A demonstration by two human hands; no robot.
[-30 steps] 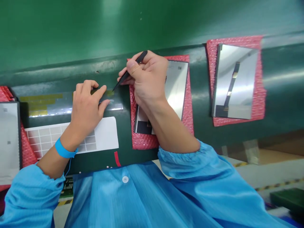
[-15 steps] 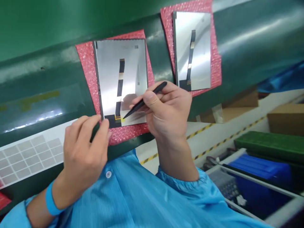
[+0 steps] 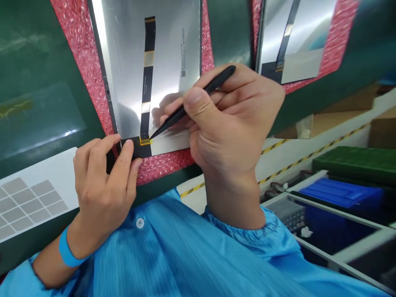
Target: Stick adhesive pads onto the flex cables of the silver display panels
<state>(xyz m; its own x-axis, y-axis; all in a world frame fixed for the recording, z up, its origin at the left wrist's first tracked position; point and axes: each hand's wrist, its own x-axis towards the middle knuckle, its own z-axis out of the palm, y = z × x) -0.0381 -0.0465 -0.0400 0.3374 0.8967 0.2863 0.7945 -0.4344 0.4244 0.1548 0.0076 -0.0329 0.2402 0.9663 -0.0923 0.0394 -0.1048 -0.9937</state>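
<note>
A silvery LCD panel point(image 3: 123, 74) lies face down, and a dark flex cable point(image 3: 148, 82) runs up its back. Near the lower edge, at the cable's foot, is a small yellow-edged connector area point(image 3: 145, 141) beside a black patch point(image 3: 136, 146). My left hand point(image 3: 103, 177) grips the panel's lower left corner, thumb at the bottom edge and bent fingers on the corner. Pinched in my right hand point(image 3: 230, 115) is a black pointed spudger point(image 3: 185, 107), its tip at the right end of the yellow-edged area. Palm and curled fingers hide part of the panel's right side.
Pink bubble wrap point(image 3: 83, 62) lies beneath the panel on a green mat point(image 3: 232, 33). A second panel point(image 3: 303, 62) sits at upper right. A white sheet of grey squares point(image 3: 34, 194) is at left. Beyond the bench are cardboard boxes point(image 3: 337, 111) and a blue bin point(image 3: 340, 192).
My view has come closer, so the panel looks larger and higher. The spudger tip has shifted slightly left towards the cable's foot. Both hands keep their grips.
</note>
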